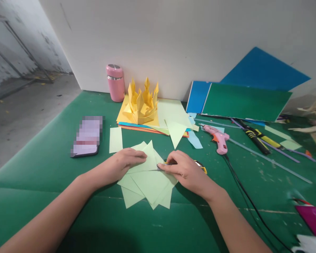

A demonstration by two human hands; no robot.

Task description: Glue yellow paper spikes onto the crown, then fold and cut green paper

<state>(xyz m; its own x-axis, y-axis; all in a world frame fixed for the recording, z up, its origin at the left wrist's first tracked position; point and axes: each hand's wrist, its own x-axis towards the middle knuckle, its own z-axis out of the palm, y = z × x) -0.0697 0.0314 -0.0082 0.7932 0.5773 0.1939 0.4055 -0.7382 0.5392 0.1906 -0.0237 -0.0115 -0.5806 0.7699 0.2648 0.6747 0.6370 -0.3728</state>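
A fanned pile of pale green paper sheets (152, 186) lies on the green table in front of me. My left hand (127, 160) rests flat on its upper left part, fingers stretched out over the paper and holding nothing. On the pile's right side, my right hand (183, 168) is closed around a utility knife (201, 167) with a yellow and black handle. The grey blade end pokes out by the fingertips, at the edge of the top sheet. Most of the knife is hidden by the hand.
Behind the pile, a yellow folded-paper crown (143, 109) stands on coloured sheets. A pink flask (116, 84) and a phone (88, 136) are at left. Rightward lie a pink glue gun (218, 138) with a trailing cord, glue sticks, yellow-black tools (260, 138) and leaning boards (247, 100).
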